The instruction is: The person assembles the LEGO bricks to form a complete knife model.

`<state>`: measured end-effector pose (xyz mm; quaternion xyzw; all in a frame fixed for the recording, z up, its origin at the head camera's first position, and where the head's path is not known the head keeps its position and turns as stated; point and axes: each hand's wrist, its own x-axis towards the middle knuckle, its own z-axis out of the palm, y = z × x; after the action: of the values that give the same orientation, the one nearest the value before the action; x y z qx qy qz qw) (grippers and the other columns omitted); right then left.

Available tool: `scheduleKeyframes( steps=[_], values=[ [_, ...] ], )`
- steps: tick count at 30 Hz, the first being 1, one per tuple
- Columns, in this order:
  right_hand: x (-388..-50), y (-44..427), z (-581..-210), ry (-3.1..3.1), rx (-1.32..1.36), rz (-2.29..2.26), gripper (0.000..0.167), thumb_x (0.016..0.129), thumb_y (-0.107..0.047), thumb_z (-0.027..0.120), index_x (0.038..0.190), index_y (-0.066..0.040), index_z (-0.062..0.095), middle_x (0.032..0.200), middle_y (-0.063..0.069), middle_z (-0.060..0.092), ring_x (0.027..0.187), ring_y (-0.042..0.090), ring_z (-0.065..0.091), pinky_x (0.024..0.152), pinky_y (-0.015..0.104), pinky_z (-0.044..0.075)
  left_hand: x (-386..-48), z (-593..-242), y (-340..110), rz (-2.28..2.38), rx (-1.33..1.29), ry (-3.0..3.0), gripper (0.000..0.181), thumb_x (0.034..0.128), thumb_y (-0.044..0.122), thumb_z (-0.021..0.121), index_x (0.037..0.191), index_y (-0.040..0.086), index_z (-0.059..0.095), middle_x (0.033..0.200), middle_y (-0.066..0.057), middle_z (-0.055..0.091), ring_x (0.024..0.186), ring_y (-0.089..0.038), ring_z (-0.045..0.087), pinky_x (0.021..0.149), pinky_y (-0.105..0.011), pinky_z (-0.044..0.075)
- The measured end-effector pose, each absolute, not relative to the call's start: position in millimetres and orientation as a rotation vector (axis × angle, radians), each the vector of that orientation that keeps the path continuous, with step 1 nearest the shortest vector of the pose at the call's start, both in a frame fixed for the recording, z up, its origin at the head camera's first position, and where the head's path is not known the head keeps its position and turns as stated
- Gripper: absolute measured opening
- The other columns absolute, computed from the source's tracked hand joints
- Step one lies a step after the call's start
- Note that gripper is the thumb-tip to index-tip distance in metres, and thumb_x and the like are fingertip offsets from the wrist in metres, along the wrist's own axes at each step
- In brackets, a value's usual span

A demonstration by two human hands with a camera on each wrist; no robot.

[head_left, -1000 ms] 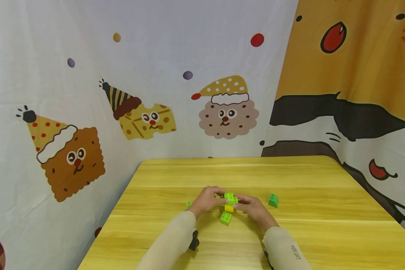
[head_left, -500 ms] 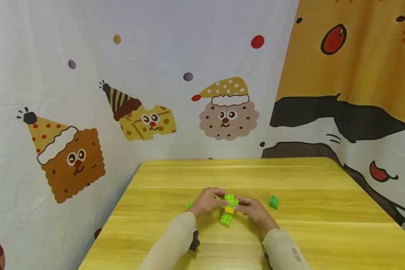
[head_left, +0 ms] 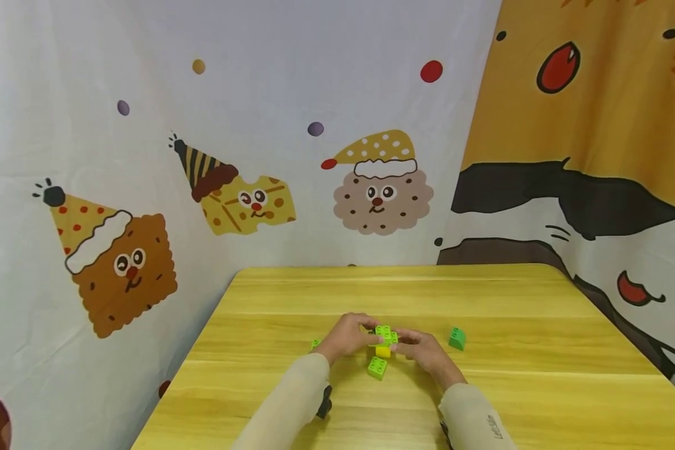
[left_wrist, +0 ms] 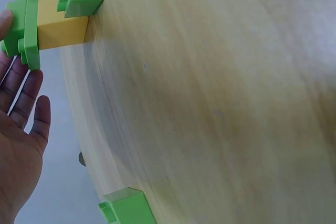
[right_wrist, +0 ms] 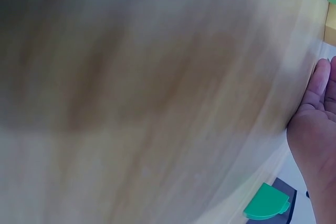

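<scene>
A small stack of toy building bricks stands on the table between both hands: a yellow brick [head_left: 382,352] at the bottom, a wider light green piece [left_wrist: 31,30] above it and a light green brick [head_left: 383,331] on top. My left hand [head_left: 345,336] grips the green bricks from the left, thumb at the near side and fingers behind. From the right, my right hand [head_left: 425,351] holds the green layer between thumb and fingers. Just in front of the stack lies a loose light green brick [head_left: 377,367]. The fingertips behind the stack are partly hidden.
A dark green curved brick [head_left: 457,338] lies to the right of the right hand. Another light green brick [head_left: 315,344] is partly hidden behind the left wrist. The wooden table [head_left: 292,290] ends at a patterned cloth [head_left: 304,250] at the back.
Both hands keep their hold on the stack with barely any movement. The whole head view has shifted slightly, so everything sits a little lower.
</scene>
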<state>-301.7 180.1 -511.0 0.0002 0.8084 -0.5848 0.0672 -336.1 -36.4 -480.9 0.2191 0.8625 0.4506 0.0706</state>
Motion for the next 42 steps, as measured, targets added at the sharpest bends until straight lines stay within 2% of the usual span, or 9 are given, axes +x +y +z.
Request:
scheduleKeyframes(
  steps=[7,14,20,26,42],
  values=[
    [-302.9,179.3,-509.4,2.452,-0.005,-1.747,0.052,0.087,-0.03,0.078,0.132,-0.007,0.064,0.122,0.01,0.066,0.11,0.027,0.06,0.085,0.042,0.05,-334.1,-479.2,-36.0,1.353,0.643,2.606,0.03,0.0872,0.032,0.079,0.115,0.021,0.075,0.109,0.012,0.066,0.107,-0.017,0.059,0.095,-0.045,0.047],
    [-301.7,180.1,-511.8,2.465,-0.01,-1.743,0.05,0.087,-0.026,0.078,0.13,-0.005,0.065,0.12,0.012,0.067,0.108,0.026,0.061,0.083,0.041,0.051,-331.8,-483.2,-36.1,1.374,0.658,2.586,0.039,0.0883,0.033,0.077,0.122,0.015,0.071,0.111,0.01,0.067,0.108,-0.018,0.059,0.095,-0.043,0.047],
    [-302.7,179.5,-512.3,2.451,-0.001,-1.759,0.048,0.086,-0.027,0.08,0.128,-0.007,0.067,0.117,0.008,0.067,0.102,0.023,0.06,0.082,0.039,0.05,-331.3,-485.0,-37.3,1.397,0.679,2.581,0.034,0.0888,0.031,0.077,0.12,0.018,0.072,0.109,0.01,0.067,0.108,-0.018,0.059,0.095,-0.043,0.047],
    [-301.3,180.2,-510.7,2.438,-0.047,-1.76,0.049,0.087,-0.027,0.078,0.129,-0.004,0.065,0.119,0.01,0.066,0.103,0.023,0.06,0.083,0.04,0.05,-331.6,-483.9,-37.7,1.384,0.654,2.579,0.033,0.089,0.033,0.076,0.119,0.021,0.073,0.109,0.013,0.066,0.108,-0.016,0.059,0.095,-0.041,0.047],
    [-304.8,181.8,-512.4,2.43,-0.023,-1.772,0.048,0.087,-0.026,0.078,0.128,-0.005,0.066,0.12,0.009,0.067,0.101,0.021,0.06,0.081,0.038,0.05,-332.3,-482.6,-37.2,1.325,0.697,2.594,0.033,0.0906,0.034,0.074,0.12,0.019,0.071,0.104,0.012,0.066,0.101,-0.011,0.059,0.091,-0.039,0.049]
  ],
)
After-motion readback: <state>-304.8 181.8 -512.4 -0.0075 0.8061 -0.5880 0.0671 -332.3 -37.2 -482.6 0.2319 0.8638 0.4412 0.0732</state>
